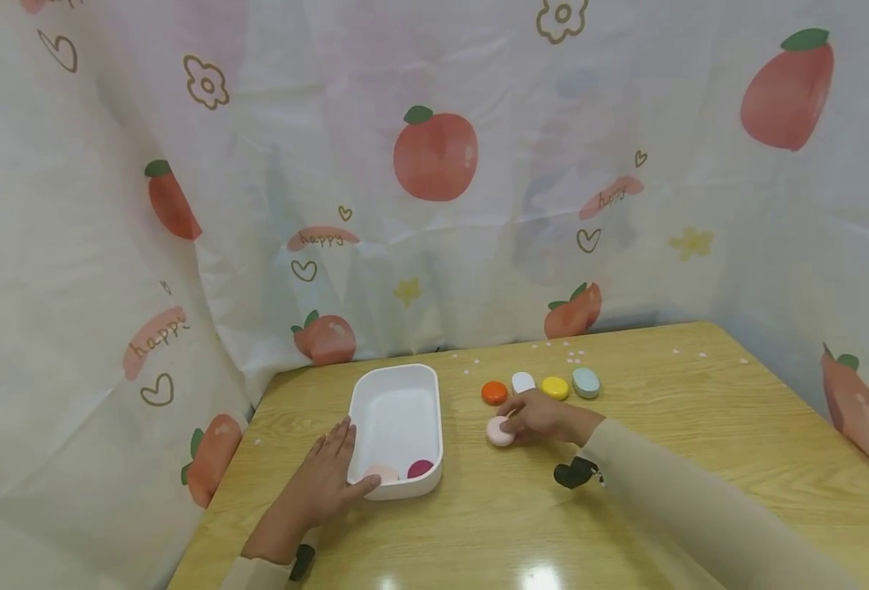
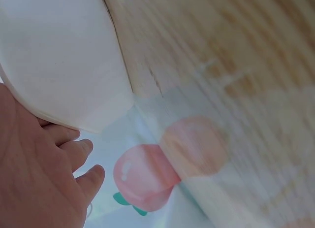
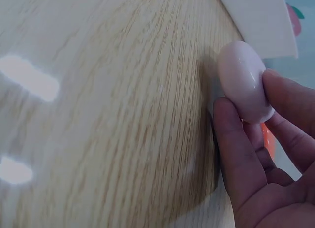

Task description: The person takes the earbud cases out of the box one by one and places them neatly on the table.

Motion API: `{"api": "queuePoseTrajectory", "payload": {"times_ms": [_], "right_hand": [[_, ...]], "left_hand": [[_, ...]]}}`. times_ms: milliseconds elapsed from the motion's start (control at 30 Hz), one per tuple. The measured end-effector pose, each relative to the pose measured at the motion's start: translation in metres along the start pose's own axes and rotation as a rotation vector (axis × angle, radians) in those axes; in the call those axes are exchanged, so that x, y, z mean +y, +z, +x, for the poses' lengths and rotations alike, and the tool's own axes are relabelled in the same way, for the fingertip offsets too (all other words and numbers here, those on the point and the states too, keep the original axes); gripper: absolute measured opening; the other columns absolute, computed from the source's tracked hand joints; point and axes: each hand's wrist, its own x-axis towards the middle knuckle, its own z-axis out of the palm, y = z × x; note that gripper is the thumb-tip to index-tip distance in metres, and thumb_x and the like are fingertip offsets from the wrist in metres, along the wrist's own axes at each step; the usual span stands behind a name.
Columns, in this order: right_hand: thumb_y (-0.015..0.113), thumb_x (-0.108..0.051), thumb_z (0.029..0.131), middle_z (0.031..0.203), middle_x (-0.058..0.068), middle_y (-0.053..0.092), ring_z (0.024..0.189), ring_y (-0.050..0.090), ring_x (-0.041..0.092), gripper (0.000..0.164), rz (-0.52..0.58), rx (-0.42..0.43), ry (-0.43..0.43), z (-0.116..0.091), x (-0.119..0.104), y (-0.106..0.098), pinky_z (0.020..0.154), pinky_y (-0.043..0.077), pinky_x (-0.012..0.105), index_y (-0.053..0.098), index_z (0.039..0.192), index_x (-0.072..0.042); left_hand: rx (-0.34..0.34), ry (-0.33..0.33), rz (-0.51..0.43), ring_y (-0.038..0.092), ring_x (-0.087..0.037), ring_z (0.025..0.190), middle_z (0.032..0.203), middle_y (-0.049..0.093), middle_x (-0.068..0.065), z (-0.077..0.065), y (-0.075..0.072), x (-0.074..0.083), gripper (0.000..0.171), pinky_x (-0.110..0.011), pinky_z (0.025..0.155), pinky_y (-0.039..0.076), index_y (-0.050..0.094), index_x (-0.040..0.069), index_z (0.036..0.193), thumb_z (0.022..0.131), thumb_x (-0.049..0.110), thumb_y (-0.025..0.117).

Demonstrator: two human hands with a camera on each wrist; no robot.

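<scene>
My right hand [image 1: 541, 415] pinches a smooth pale pink oval bar [image 1: 500, 431] that looks like soap. In the right wrist view, thumb and fingers hold the pink bar [image 3: 244, 80] just above the wood. My left hand [image 1: 325, 475] rests against a white tray [image 1: 439, 410], its fingers extended along the left side and the thumb at the front rim. A light peach bar [image 1: 382, 473] and a dark magenta bar [image 1: 420, 469] lie at the tray's near end. Beyond my right hand sit an orange bar [image 1: 494, 392], a white bar [image 1: 523, 383], a yellow bar [image 1: 555, 388] and a grey-blue bar [image 1: 586, 383].
Everything stands on a wooden table [image 1: 671, 418]. Small white flecks [image 1: 570, 354] are scattered along its back part. A fruit-printed curtain [image 1: 493, 270] hangs behind the table and at both sides.
</scene>
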Motion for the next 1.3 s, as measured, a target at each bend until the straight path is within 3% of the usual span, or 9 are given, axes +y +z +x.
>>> {"api": "queuePoseTrajectory", "payload": {"times_ms": [100,300,567,800,1300], "right_hand": [[0.066,0.005,0.087,0.104,0.018,0.061,0.085,0.064,0.023,0.032,-0.013,-0.007,0.003,0.0,-0.001,-0.002,0.079,0.056,0.041,0.057,0.116,0.015],[0.071,0.0,0.085,0.107,0.015,0.061,0.086,0.064,0.022,0.03,-0.143,0.037,0.022,-0.002,-0.007,-0.003,0.078,0.056,0.039,0.063,0.112,0.01],[0.074,0.001,0.082,0.089,0.017,0.064,0.075,0.066,0.02,0.027,-0.166,0.017,-0.018,-0.006,-0.013,0.001,0.069,0.058,0.036,0.063,0.103,0.013],[0.07,0.005,0.082,0.104,0.016,0.061,0.077,0.061,0.02,0.024,-0.266,0.107,0.021,-0.003,-0.013,0.005,0.07,0.057,0.038,0.065,0.105,0.011],[0.07,0.003,0.082,0.111,0.014,0.062,0.093,0.055,0.023,0.023,-0.444,0.086,0.032,-0.004,-0.017,0.005,0.074,0.052,0.034,0.071,0.105,0.005]], "left_hand": [[0.002,0.005,-0.006,0.013,-0.026,0.147,0.16,0.015,-0.014,0.001,-0.001,0.001,0.105,-0.048,0.116,0.014,0.022,-0.002,0.153,0.087,0.079,0.033],[-0.004,0.004,-0.008,0.013,-0.025,0.147,0.16,0.014,-0.014,0.002,-0.002,0.002,0.106,-0.048,0.116,0.013,0.02,-0.002,0.153,0.087,0.08,0.03],[-0.019,-0.007,-0.012,0.013,-0.026,0.147,0.16,0.014,-0.014,0.001,-0.004,0.003,0.107,-0.049,0.116,0.014,0.021,-0.002,0.153,0.086,0.081,0.03],[-0.011,-0.005,-0.018,0.013,-0.026,0.147,0.16,0.014,-0.014,0.001,-0.004,0.002,0.106,-0.049,0.116,0.014,0.021,-0.002,0.153,0.086,0.08,0.032],[0.002,-0.004,-0.032,0.015,-0.024,0.146,0.161,0.014,-0.013,0.001,0.0,0.0,0.104,-0.049,0.116,0.015,0.021,-0.001,0.153,0.087,0.078,0.037]]}}
